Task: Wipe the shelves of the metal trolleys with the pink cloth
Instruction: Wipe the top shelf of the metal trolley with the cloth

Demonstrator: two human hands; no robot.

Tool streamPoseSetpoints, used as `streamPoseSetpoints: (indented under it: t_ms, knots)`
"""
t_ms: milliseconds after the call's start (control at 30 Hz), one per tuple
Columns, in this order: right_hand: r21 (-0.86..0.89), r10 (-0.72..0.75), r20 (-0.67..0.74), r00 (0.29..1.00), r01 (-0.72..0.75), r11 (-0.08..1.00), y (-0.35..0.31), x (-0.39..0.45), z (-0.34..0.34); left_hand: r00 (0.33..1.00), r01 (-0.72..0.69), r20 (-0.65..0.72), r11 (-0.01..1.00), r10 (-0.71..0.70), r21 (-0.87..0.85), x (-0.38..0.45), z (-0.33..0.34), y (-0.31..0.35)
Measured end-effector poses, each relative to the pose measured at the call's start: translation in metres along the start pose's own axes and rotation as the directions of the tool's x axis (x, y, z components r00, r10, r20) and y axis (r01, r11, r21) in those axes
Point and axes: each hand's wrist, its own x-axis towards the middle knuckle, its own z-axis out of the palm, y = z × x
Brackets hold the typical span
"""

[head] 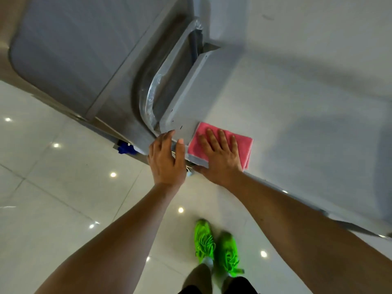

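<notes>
A folded pink cloth (244, 147) lies on the top shelf (297, 115) of the nearer metal trolley, close to its near left corner. My right hand (220, 158) lies flat on the cloth with straight, spread fingers pressing it down. My left hand (167, 158) grips the shelf's corner edge beside the cloth, thumb on top of the shelf and fingers curled over the rim. A second metal trolley (70, 49) stands to the left, its top shelf bare.
A curved metal handle (152, 90) wrapped in clear plastic sits in the gap between the two trolleys. A blue part (126, 148) shows under the left trolley. Glossy white floor tiles (63, 187) and my green shoes (214, 247) are below.
</notes>
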Motion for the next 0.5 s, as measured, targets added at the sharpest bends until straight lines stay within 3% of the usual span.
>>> streamPoseSetpoints:
  t_ms: [500]
  knots:
    - [-0.121, -0.013, -0.105, 0.994, 0.000, 0.993, 0.014, 0.002, 0.014, 0.997, 0.075, 0.013, 0.994, -0.076, 0.081, -0.065, -0.024, -0.025]
